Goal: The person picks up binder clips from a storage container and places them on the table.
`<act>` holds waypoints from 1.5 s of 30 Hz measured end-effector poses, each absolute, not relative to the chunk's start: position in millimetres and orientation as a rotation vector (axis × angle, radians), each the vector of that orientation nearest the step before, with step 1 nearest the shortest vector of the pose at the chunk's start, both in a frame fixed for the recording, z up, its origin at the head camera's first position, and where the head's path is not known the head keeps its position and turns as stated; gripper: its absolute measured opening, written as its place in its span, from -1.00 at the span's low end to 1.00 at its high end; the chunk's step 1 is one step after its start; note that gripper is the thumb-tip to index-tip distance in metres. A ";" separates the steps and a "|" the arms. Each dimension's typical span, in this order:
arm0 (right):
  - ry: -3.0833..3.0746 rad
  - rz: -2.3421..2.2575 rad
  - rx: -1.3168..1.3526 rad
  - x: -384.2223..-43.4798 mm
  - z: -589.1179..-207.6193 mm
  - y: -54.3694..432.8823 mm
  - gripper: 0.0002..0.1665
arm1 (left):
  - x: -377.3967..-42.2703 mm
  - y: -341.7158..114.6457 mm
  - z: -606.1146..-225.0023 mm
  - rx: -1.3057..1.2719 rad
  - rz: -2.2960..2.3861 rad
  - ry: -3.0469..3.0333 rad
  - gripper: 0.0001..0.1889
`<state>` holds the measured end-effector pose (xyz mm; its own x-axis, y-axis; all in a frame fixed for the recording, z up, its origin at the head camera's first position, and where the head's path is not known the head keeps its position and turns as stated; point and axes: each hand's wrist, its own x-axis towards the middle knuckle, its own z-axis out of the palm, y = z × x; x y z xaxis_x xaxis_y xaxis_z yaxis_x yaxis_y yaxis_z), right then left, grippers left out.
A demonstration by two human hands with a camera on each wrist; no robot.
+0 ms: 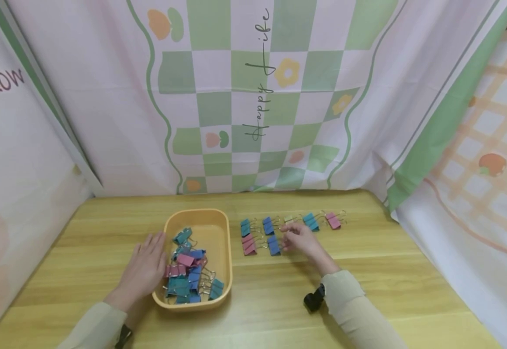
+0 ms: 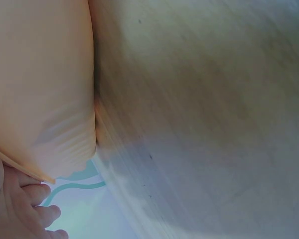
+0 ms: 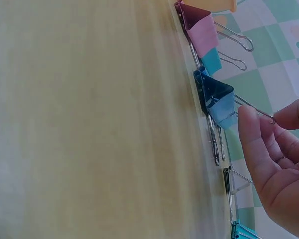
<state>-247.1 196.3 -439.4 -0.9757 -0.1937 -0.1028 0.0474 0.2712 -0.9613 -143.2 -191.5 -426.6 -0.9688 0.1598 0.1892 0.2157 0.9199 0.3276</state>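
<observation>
My right hand (image 1: 299, 238) pinches a wire handle of a blue binder clip (image 1: 274, 245) in the nearer row on the table. In the right wrist view the thumb and fingertips meet at that handle, and the blue clip (image 3: 220, 102) stands on the wood. A pink binder clip (image 1: 249, 244) is to its left. My left hand (image 1: 146, 264) lies with straight fingers along the left rim of a yellow plastic bin (image 1: 228, 261). Inside the bin is a heap of teal, blue and pink binder clips (image 1: 178, 286).
Behind the held clip runs a farther row: a teal clip (image 1: 245, 227), a blue one (image 1: 268, 225), a pale yellow one (image 1: 289, 221) partly behind the hand, another teal one (image 1: 311, 222) and a pink one (image 1: 334, 220). Printed curtains (image 1: 253, 106) border the wooden table (image 1: 288, 315).
</observation>
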 end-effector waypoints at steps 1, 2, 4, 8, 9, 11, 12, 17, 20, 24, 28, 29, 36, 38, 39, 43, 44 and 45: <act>2.346 -1.765 -0.142 -247.0 -439.0 196.8 -0.68 | -143.3 -191.5 -426.7 -0.289 -0.524 -2.922 -0.46; 2.352 -1.757 -0.143 -247.1 -438.8 197.3 -0.68 | -143.3 -191.4 -426.7 -0.289 -0.522 -2.922 -0.46; 2.363 -1.745 -0.133 -247.3 -437.6 198.2 -0.67 | -143.4 -191.2 -426.8 -0.288 -0.522 -2.922 -0.46; 2.400 -1.732 -0.125 -247.2 -431.7 200.8 -0.64 | -143.6 -190.9 -426.9 -0.288 -0.527 -2.923 -0.46; 2.415 -1.731 -0.133 -247.3 -429.7 201.6 -0.63 | -143.7 -190.9 -427.0 -0.289 -0.528 -2.923 -0.46; 2.443 -1.732 -0.143 -247.9 -425.1 202.9 -0.63 | -143.8 -190.9 -427.1 -0.289 -0.526 -2.925 -0.46; 2.463 -1.732 -0.145 -248.4 -422.7 203.3 -0.63 | -143.9 -190.9 -427.2 -0.289 -0.525 -2.925 -0.46; 2.492 -1.741 -0.152 -250.8 -408.7 201.5 -0.62 | -144.1 -190.8 -427.3 -0.290 -0.517 -2.920 -0.46; 2.467 -1.753 -0.170 -250.2 -398.8 197.0 -0.60 | -144.0 -190.5 -427.1 -0.290 -0.514 -2.916 -0.46; 2.436 -1.775 -0.205 -246.7 -384.6 186.8 -0.60 | -143.5 -190.4 -426.7 -0.290 -0.517 -2.914 -0.46; 2.422 -1.773 -0.265 -244.8 -373.1 173.2 -0.64 | -143.3 -190.7 -426.7 -0.288 -0.522 -2.911 -0.46; 2.428 -1.762 -0.282 -245.0 -371.0 169.5 -0.65 | -143.3 -190.8 -426.7 -0.289 -0.524 -2.911 -0.46; 2.412 -1.716 -0.471 -245.0 -354.4 141.3 -0.68 | -142.6 -190.8 -426.2 -0.289 -0.523 -2.904 -0.46; 2.412 -1.698 -0.505 -243.9 -349.3 131.6 -0.70 | -142.4 -190.8 -426.2 -0.291 -0.519 -2.901 -0.46; 2.411 -1.689 -0.528 -243.1 -346.7 126.6 -0.71 | -142.4 -190.8 -426.3 -0.291 -0.518 -2.900 -0.46; 2.404 -1.645 -0.621 -241.6 -341.3 107.0 -0.73 | -142.5 -191.0 -426.5 -0.293 -0.513 -2.899 -0.46; 2.402 -1.632 -0.636 -241.1 -340.4 102.5 -0.73 | -142.6 -191.1 -426.6 -0.293 -0.515 -2.899 -0.46; 2.401 -1.619 -0.652 -240.9 -340.0 98.1 -0.72 | -142.8 -191.2 -426.6 -0.292 -0.515 -2.900 -0.46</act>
<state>-240.9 98.1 -340.0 -0.8891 -0.4471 0.0983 -0.2587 0.3137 -0.9136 -142.8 -191.2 -426.6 -0.9641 0.1605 0.2114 0.2235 0.9205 0.3205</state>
